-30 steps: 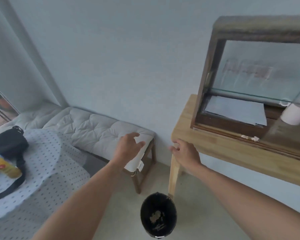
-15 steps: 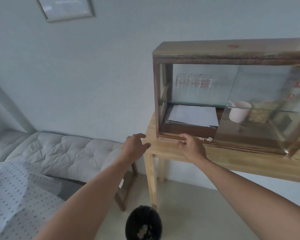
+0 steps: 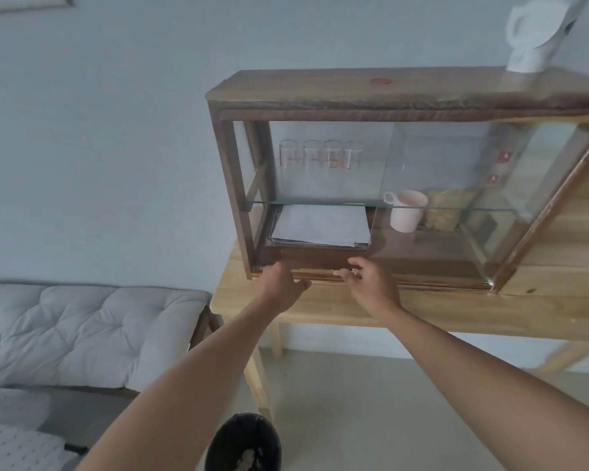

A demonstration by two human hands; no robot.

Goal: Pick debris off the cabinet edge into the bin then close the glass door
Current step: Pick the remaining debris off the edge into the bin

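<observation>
A dark wooden cabinet with glass sides stands on a light wooden table. Its left half is open, and the sliding glass door covers the right half. Both my hands are at the cabinet's bottom front edge. My right hand pinches a small pale bit of debris on that edge with thumb and fingertips. My left hand is loosely cupped just left of it, against the edge, with nothing visible in it. The black bin stands on the floor below, with pale scraps inside.
Inside the cabinet are papers, a pink mug, several glasses and a jar. A white object stands on top. A cushioned bench is at the left, and a dotted cloth is at the bottom left.
My view has risen and closed in on the cabinet. Both hands moved up from the table's corner to the cabinet's bottom edge, and my right fingers closed over the debris.
</observation>
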